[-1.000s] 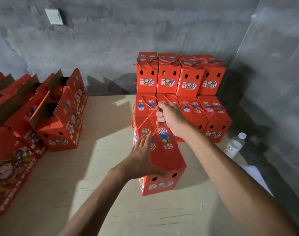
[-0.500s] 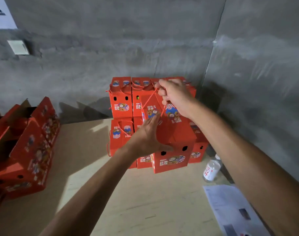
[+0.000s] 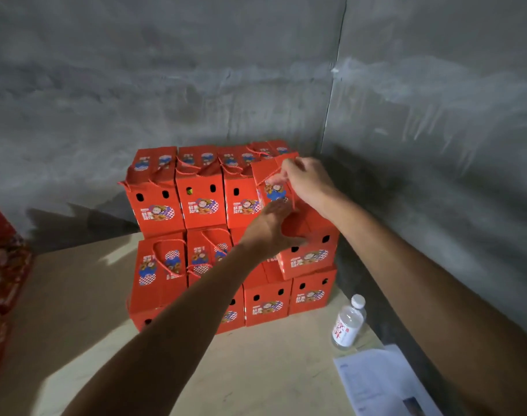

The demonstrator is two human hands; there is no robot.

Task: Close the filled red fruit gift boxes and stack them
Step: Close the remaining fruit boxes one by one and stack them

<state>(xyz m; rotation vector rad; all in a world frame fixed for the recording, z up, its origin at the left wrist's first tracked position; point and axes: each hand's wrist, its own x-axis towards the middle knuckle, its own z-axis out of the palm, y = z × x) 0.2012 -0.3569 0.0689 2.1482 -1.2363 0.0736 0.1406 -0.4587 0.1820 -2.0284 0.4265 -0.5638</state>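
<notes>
- Right hand (image 3: 308, 178) pinches the rope handle (image 3: 268, 178) of a red gift box (image 3: 308, 250).
- Left hand (image 3: 269, 229), fingers spread, steadies it (tilted) atop the stack (image 3: 202, 235), right end.

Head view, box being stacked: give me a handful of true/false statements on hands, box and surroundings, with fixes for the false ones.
1. The right hand pinches the rope handle of the carried box. True.
2. The left hand rests on the table. False: it is pressed against the carried box's side.
3. The carried box sits at the stack's right end, above a lower box. True.
4. The water bottle lies on its side. False: it stands upright beside the stack.
5. Papers lie near the bottle. True.
</notes>
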